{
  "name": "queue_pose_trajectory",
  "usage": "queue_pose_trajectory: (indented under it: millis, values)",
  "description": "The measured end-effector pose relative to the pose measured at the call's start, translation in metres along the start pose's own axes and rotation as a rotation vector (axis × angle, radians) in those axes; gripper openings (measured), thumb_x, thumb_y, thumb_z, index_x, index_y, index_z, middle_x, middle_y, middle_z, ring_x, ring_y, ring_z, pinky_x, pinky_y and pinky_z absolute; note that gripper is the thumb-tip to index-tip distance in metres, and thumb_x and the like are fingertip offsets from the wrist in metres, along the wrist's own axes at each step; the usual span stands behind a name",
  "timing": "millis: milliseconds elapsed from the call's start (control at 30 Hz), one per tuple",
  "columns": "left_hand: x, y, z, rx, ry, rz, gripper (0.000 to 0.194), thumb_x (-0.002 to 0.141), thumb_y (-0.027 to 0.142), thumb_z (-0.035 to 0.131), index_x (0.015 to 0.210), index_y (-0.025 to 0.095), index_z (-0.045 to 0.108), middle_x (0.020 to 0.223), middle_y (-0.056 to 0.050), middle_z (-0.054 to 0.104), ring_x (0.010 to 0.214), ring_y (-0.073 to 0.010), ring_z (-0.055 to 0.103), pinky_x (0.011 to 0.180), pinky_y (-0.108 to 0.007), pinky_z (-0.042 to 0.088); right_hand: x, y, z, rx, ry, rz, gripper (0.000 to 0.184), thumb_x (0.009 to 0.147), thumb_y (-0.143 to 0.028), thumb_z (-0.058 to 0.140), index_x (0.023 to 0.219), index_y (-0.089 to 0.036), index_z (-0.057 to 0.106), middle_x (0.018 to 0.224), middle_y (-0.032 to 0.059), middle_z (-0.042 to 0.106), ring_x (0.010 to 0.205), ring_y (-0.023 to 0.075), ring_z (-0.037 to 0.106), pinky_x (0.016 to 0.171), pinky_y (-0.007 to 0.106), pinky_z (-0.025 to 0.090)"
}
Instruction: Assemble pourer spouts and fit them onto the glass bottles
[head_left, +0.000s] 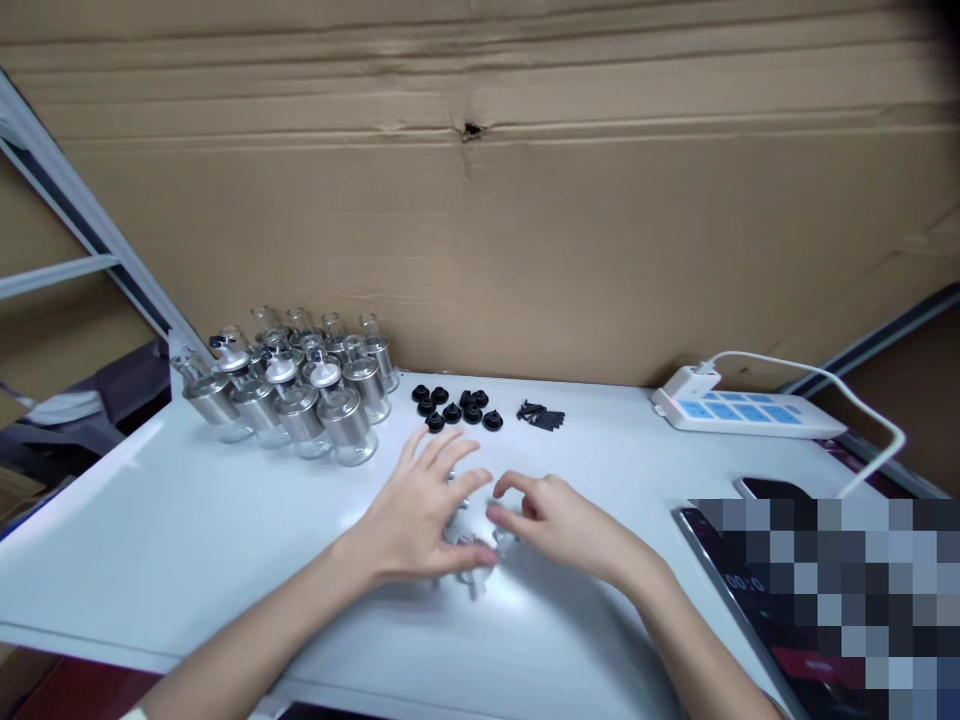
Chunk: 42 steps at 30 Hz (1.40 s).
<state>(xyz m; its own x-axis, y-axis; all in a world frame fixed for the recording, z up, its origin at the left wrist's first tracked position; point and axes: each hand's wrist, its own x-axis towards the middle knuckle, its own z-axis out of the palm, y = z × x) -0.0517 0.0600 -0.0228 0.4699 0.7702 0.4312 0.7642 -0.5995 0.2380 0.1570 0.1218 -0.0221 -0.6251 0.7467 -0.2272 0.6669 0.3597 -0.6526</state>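
My left hand [420,510] lies over the middle of the white table [172,530], fingers spread, covering small clear and silvery parts [471,568]. My right hand [551,520] sits just to its right, fingers curled in a loose pinch over the same small parts; what it pinches is too small to make out. Beyond the hands lie several black rubber caps [454,405] and a small heap of thin black pieces [541,413].
Several small glass bottles with silver collars [300,395] stand at the back left. A white power strip [739,410] with cable lies at the back right. A phone [772,488] and a dark tablet [739,585] are at the right edge. Cardboard [480,200] walls the back.
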Motion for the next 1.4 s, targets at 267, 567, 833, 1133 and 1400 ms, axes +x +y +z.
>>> queue_pose_trajectory:
  millis: [267, 567, 833, 1133, 1400]
  values:
    - [-0.009, -0.013, 0.016, -0.048, -0.258, -0.082, 0.077, 0.063, 0.07, 0.064, 0.119, 0.018, 0.058, 0.131, -0.017, 0.055, 0.132, -0.0421, 0.038, 0.108, -0.066, 0.021, 0.002, 0.002, 0.008, 0.116, -0.195, -0.031, 0.03, 0.072, -0.034, 0.072, 0.095, -0.018, 0.062, 0.056, -0.0047, 0.058, 0.046, 0.0112, 0.053, 0.053, 0.023, 0.04]
    - [-0.016, -0.01, 0.019, -0.06, -0.272, -0.033, 0.051, 0.073, 0.054, 0.061, 0.11, 0.019, 0.061, 0.111, -0.011, 0.065, 0.112, -0.0309, 0.054, 0.104, -0.052, 0.033, 0.006, 0.001, 0.021, 0.023, -0.101, -0.138, 0.018, 0.074, -0.02, 0.064, 0.091, -0.02, 0.068, 0.062, -0.003, 0.058, 0.056, 0.0114, 0.05, 0.054, 0.021, 0.034]
    - [-0.016, -0.006, 0.022, -0.07, -0.164, -0.006, 0.029, 0.082, 0.041, 0.055, 0.097, 0.017, 0.064, 0.101, -0.009, 0.069, 0.104, -0.0284, 0.06, 0.102, -0.053, 0.035, 0.008, 0.003, 0.022, 0.032, -0.118, -0.241, 0.021, 0.078, -0.017, 0.059, 0.095, -0.021, 0.069, 0.063, -0.0022, 0.058, 0.056, 0.0113, 0.05, 0.055, 0.022, 0.035]
    - [-0.001, 0.002, 0.026, -0.584, 0.364, -0.495, 0.017, 0.09, 0.023, 0.048, 0.1, 0.018, 0.06, 0.097, -0.008, 0.068, 0.086, -0.018, 0.063, 0.074, -0.031, 0.05, 0.004, -0.003, 0.012, 0.257, 0.11, -0.308, 0.026, 0.079, -0.009, 0.049, 0.098, -0.021, 0.061, 0.085, 0.001, 0.068, 0.068, 0.0121, 0.059, 0.061, 0.022, 0.044]
    - [0.02, 0.021, 0.031, -1.196, 0.177, -0.723, 0.027, 0.082, 0.041, 0.061, 0.091, 0.016, 0.066, 0.094, -0.006, 0.069, 0.089, -0.0194, 0.065, 0.081, -0.03, 0.051, 0.005, 0.0, 0.026, 0.533, 0.208, -0.432, 0.028, 0.076, -0.004, 0.036, 0.092, -0.024, 0.046, 0.07, -0.0058, 0.055, 0.047, 0.0062, 0.049, 0.048, 0.019, 0.04]
